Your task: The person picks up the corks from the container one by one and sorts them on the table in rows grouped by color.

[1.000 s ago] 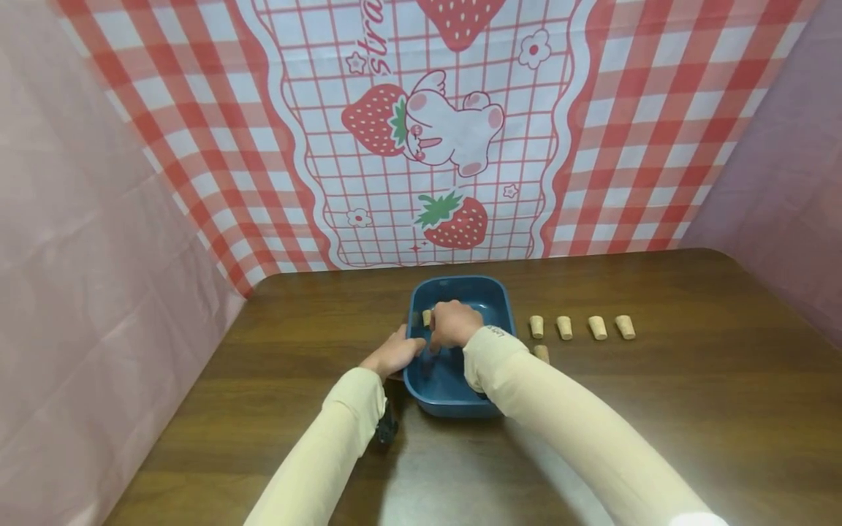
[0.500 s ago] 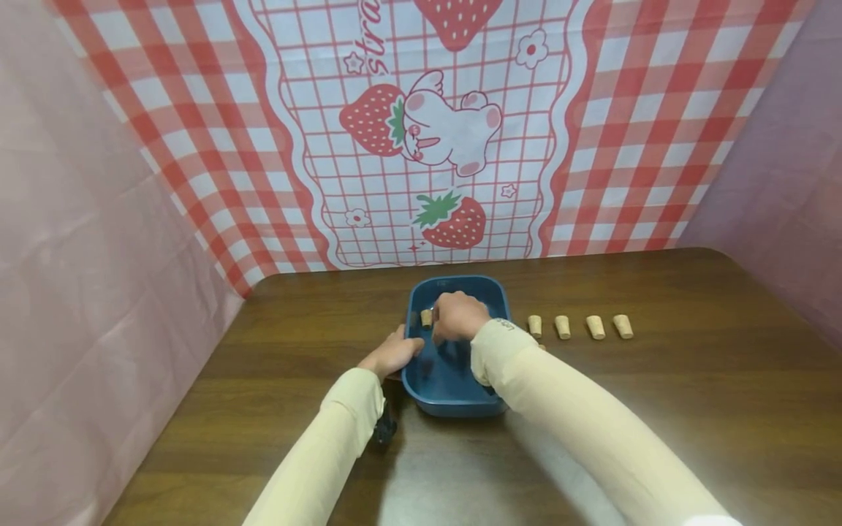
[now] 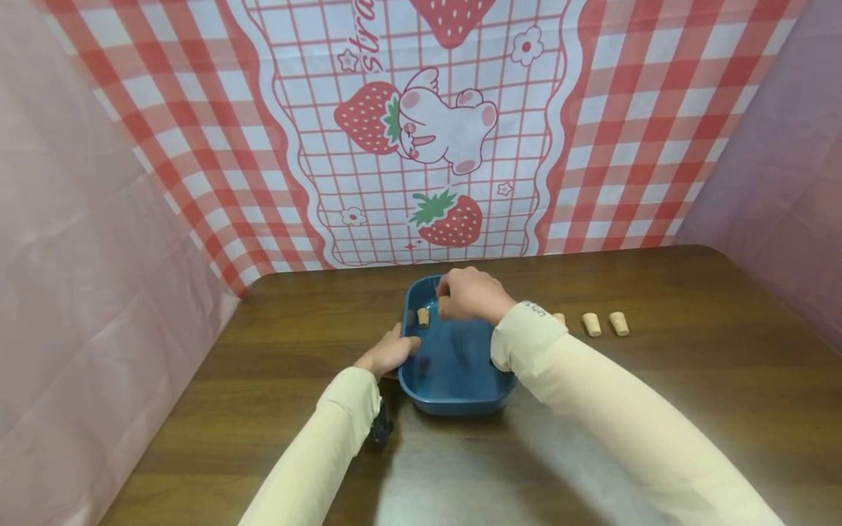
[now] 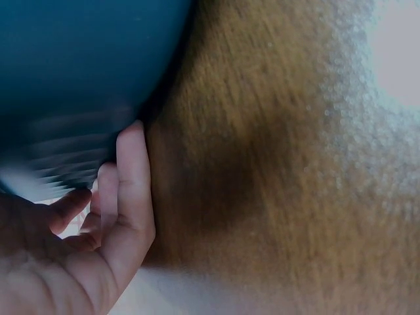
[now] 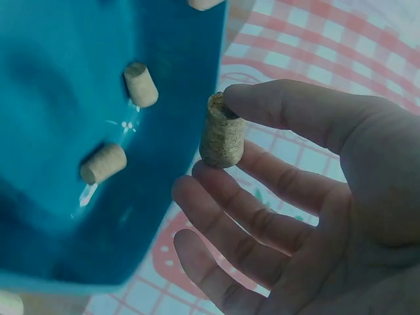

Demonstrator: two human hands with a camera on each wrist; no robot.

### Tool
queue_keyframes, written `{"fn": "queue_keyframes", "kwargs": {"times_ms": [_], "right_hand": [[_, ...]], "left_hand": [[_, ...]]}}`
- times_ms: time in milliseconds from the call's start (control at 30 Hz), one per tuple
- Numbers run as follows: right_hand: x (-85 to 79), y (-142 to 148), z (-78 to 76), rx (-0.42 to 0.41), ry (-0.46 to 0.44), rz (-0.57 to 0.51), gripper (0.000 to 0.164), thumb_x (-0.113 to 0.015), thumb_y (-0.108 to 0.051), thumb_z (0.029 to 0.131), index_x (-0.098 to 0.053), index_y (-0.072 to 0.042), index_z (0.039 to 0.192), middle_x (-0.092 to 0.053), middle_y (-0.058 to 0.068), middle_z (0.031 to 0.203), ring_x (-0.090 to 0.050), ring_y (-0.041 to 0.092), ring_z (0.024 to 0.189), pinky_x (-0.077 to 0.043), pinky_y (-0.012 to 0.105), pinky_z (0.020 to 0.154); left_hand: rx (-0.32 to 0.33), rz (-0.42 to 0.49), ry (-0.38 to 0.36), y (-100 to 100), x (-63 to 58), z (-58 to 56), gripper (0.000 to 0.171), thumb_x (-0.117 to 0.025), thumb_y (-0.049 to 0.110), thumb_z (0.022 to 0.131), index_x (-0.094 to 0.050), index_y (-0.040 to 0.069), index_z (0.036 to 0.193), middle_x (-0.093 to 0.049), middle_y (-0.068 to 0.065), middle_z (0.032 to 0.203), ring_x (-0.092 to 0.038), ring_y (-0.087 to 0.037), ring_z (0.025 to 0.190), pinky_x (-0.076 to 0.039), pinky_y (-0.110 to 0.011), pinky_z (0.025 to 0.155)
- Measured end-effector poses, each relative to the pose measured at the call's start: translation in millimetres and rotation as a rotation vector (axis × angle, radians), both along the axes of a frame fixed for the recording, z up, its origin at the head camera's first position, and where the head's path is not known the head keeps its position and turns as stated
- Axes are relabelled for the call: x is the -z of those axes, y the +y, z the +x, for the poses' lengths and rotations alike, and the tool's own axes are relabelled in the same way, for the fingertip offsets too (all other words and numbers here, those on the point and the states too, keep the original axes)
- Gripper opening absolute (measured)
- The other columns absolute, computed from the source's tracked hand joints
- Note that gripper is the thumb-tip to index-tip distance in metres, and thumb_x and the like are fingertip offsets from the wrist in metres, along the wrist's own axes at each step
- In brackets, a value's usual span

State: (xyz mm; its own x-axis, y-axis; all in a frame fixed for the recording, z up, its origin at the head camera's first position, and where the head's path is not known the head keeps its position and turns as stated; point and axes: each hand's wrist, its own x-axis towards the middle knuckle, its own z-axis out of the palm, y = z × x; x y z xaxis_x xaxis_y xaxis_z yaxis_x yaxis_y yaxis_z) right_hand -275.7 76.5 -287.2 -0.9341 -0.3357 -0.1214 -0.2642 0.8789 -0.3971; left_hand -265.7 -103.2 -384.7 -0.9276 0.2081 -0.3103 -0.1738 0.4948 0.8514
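A deep blue rectangular basin [image 3: 454,380] stands on the table. My left hand [image 3: 388,352] grips its left wall, thumb over the rim; in the left wrist view the fingers [image 4: 132,170] lie low against the outer side. My right hand [image 3: 476,294] is over the basin's far part. It pinches a cork stopper [image 5: 223,134] between thumb and fingers, the other fingers loosely spread. Inside the basin lie a cork [image 5: 141,85] and another cork [image 5: 104,164] in the right wrist view. The head view shows one cork [image 3: 423,317] there, near the left wall.
Right of the basin, several corks stand in a row on the brown wooden table [image 3: 691,409], among them one cork [image 3: 592,324] and the end cork [image 3: 618,323]. The right sleeve [image 3: 592,387] covers part of this row. Behind hangs a strawberry-print checked cloth [image 3: 454,219].
My right hand has moved up and to the right from inside the basin, and a cork now shows in its fingers. The right sleeve now covers more table corks. The left hand stays put.
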Motion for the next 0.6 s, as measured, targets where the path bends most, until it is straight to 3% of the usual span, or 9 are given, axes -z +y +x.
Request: {"fn": "queue_keyframes", "kwargs": {"times_ms": [200,600], "right_hand": [[-9.7,14,8.1,0.013,0.027,-0.008,0.040,-0.070,-0.020,0.091,-0.068,-0.006,0.128,-0.069,0.011,0.115,-0.062,0.024,0.087,-0.052,0.045,0.083],[-15.0,48,22.6,0.017,0.082,0.003,0.042,-0.072,-0.019,0.090,-0.067,-0.003,0.129,-0.067,0.018,0.118,-0.062,0.031,0.105,-0.054,0.051,0.089]], "left_hand": [[-0.004,-0.001,-0.001,0,-0.1,1.1,0.061,-0.048,0.015,0.086,-0.038,-0.005,0.143,-0.053,-0.020,0.122,-0.060,-0.028,0.099,-0.058,-0.047,0.079],[-0.003,-0.008,-0.015,0,0.2,0.0,0.064,-0.047,0.015,0.087,-0.035,-0.005,0.147,-0.050,-0.022,0.130,-0.059,-0.029,0.102,-0.057,-0.047,0.081]]}}
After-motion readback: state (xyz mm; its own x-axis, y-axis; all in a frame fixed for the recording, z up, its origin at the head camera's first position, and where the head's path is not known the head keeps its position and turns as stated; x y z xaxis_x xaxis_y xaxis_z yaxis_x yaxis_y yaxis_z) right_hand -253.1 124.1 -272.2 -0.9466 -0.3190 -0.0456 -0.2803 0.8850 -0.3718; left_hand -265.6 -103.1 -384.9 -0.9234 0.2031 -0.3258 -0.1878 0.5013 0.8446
